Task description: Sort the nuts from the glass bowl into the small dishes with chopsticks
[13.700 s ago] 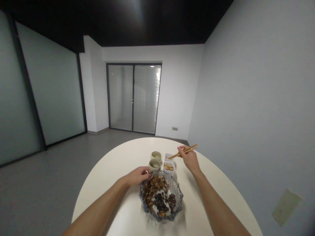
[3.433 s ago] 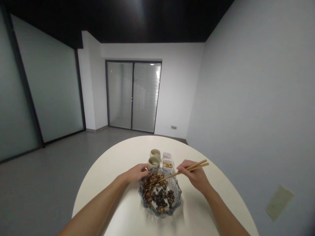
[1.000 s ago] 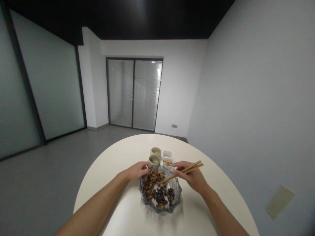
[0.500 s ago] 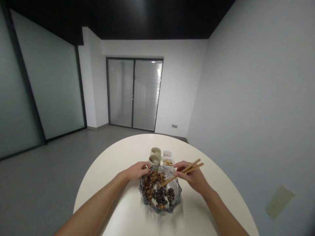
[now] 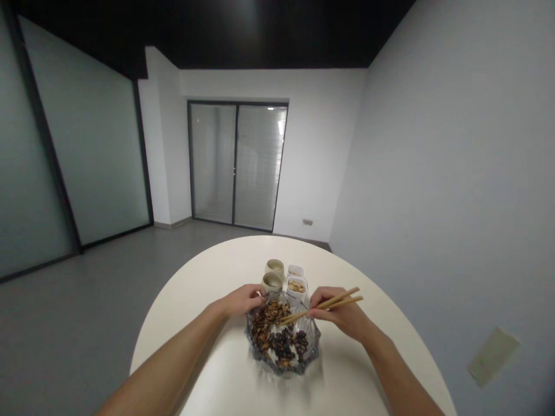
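A scalloped clear glass bowl stands on the table in front of me. Brown elongated seeds lie along its left side, and dark, nearly black pieces sit towards the front right, with some white bits between. My left hand grips the bowl's back-left rim, thumb and fingers closed on it. Wooden chopsticks are pinched in my right hand over the right rim. Their tips reach down to the contents near the middle; whether anything is between them is too small to tell.
Two beige cups stand one behind the other just beyond the bowl. Beside them are two small white containers, the nearer holding pale yellowish pieces. The round white table has its curved edge ahead; a wall rises on the right.
My right hand has moved slightly right, its fingers more closed around the chopsticks. The chopsticks lie flatter, with tips closer together and slightly further back. My left hand and the bowl hold still.
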`<state>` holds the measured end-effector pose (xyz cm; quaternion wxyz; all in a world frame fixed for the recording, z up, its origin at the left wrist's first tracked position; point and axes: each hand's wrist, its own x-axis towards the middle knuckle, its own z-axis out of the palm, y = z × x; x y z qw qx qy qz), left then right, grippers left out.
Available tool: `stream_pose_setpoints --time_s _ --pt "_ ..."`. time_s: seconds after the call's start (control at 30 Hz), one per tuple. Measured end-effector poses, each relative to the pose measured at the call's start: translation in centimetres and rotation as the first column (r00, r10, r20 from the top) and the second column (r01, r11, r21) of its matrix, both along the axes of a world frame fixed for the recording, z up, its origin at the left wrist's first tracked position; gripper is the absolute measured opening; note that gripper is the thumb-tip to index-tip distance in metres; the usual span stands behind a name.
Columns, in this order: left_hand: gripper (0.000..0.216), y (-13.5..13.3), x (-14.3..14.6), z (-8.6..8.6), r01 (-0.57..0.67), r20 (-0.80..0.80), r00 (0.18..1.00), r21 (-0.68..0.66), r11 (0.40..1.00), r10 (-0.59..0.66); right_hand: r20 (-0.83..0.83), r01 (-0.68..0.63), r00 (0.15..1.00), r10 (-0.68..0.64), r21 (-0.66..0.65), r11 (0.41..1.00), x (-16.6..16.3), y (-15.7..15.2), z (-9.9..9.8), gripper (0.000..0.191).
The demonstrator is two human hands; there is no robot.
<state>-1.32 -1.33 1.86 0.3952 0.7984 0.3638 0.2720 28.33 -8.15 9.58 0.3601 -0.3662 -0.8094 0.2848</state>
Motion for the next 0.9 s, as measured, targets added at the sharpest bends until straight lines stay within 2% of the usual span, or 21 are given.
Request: stream_pose_setpoints --time_s 0.2,0.43,0.63,0.9 --pt "0.027 0.0 -0.1 0.0 0.003 -0.009 1.0 0.027 1.0 -0.002 0.028 0.005 1.0 -0.006 0.045 0.999 0.1 -0.1 0.1 0.03" --pt "0.024 -0.3 0.1 0.4 -0.012 -0.02 1.0 0.026 1.0 0.013 0.057 -0.041 0.998 0.03 0.187 0.982 -0.1 -0.3 0.5 0.02" --pt "0.025 -0.8 0.1 1.0 0.008 0.004 1.0 0.021 1.0 -0.008 0.046 -0.038 0.998 0.03 0.181 0.983 -0.2 -0.3 0.3 0.018" --pt "0.029 -0.3 0.0 0.4 -0.019 -0.022 1.0 0.021 1.0 0.019 0.01 -0.06 0.998 0.059 0.221 0.973 -0.3 -0.3 0.2 0.013"
